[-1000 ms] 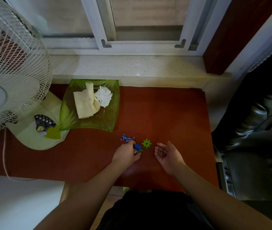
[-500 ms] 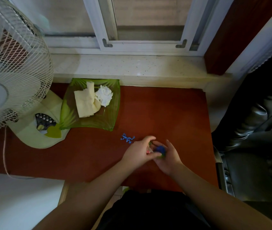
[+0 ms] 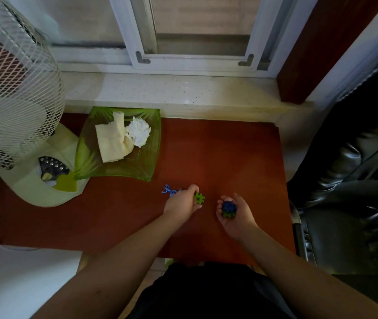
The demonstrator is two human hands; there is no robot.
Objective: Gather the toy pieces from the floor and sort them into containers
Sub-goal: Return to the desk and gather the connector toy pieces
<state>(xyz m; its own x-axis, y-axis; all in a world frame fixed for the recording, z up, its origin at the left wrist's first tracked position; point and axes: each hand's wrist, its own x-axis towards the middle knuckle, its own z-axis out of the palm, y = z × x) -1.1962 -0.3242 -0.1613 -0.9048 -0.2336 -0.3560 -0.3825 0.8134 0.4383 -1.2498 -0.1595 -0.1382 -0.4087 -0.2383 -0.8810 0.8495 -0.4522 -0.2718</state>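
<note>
Toy pieces, left to right: a blue spiky piece [image 3: 170, 191] sits loose on the red surface [image 3: 229, 157] just beside the left hand [image 3: 181, 202], whose fingertips are pinching a green waffle piece [image 3: 199, 198], and the right hand [image 3: 233, 211] is cupped palm-up around a little stack of blue and green pieces [image 3: 228, 208]. Looks like we're mid-gather, so I'd guess the green one goes into that cupped palm next and then the blue one gets grabbed. No sorting container that I can spot tbh, just a green dish [image 3: 118, 164] with tissues.
</note>
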